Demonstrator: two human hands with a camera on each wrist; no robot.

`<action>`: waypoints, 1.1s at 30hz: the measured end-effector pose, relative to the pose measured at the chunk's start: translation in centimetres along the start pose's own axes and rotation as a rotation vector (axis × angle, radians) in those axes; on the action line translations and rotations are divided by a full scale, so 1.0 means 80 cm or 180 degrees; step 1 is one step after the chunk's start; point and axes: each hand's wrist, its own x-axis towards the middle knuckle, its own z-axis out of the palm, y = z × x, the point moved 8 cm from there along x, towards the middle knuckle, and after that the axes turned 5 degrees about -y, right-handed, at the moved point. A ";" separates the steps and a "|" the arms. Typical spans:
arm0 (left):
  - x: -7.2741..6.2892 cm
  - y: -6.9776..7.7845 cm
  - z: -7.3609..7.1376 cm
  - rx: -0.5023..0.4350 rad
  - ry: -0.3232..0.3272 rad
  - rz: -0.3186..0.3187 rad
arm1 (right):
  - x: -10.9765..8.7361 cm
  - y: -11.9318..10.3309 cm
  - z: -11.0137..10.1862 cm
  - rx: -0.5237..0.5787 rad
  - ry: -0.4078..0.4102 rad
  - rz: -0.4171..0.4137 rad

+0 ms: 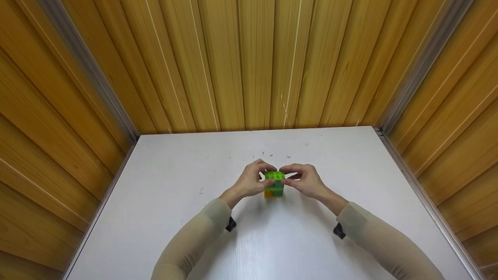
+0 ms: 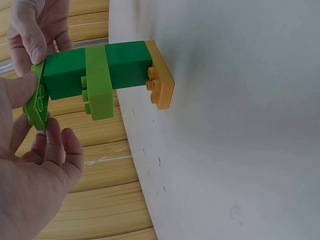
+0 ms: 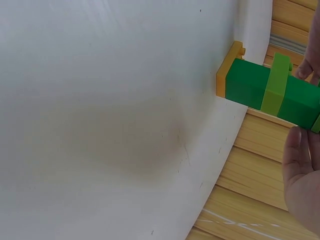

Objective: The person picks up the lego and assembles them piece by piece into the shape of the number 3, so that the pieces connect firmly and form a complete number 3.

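Observation:
A small tower of toy building bricks stands upright on the white table. At its foot lies an orange brick [image 2: 162, 82] with studs showing on one side. Above it come a dark green brick [image 2: 129, 65], a thin light green brick [image 2: 100, 82] that juts out, and another dark green brick [image 2: 65, 75]. A light green studded brick [image 1: 275, 175] tops the tower. My left hand [image 1: 253, 179] pinches this top brick between thumb and fingers from the left. From the right, my right hand [image 1: 305, 181] grips it too, thumb in front and fingers behind.
The white table [image 1: 163, 217] carries small dark scuff marks, mostly beyond the tower. Yellow wood-look panels [image 1: 255, 66] rise along its back and both sides, with grey metal posts [image 1: 91, 66] at the back corners.

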 end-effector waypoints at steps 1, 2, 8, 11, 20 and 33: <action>0.000 0.000 0.000 -0.0007 0.0011 0.0000 | 0.000 0.000 0.000 0.0002 0.0003 0.0003; -0.001 -0.001 0.000 -0.0020 0.0018 0.0001 | 0.000 0.000 0.000 0.0004 0.0005 0.0003; -0.002 -0.004 0.001 -0.0083 0.0054 -0.0023 | 0.000 0.002 0.002 -0.0009 0.0013 -0.0021; -0.002 -0.005 0.002 -0.0059 0.0075 -0.0029 | -0.002 0.004 0.005 -0.0028 0.0003 -0.0016; -0.003 -0.006 -0.002 0.0016 0.0209 0.0023 | 0.001 0.003 0.006 -0.0103 0.0018 0.0104; -0.015 -0.023 0.000 -0.0047 0.0076 -0.0120 | 0.007 0.007 0.001 -0.0002 0.0085 0.0158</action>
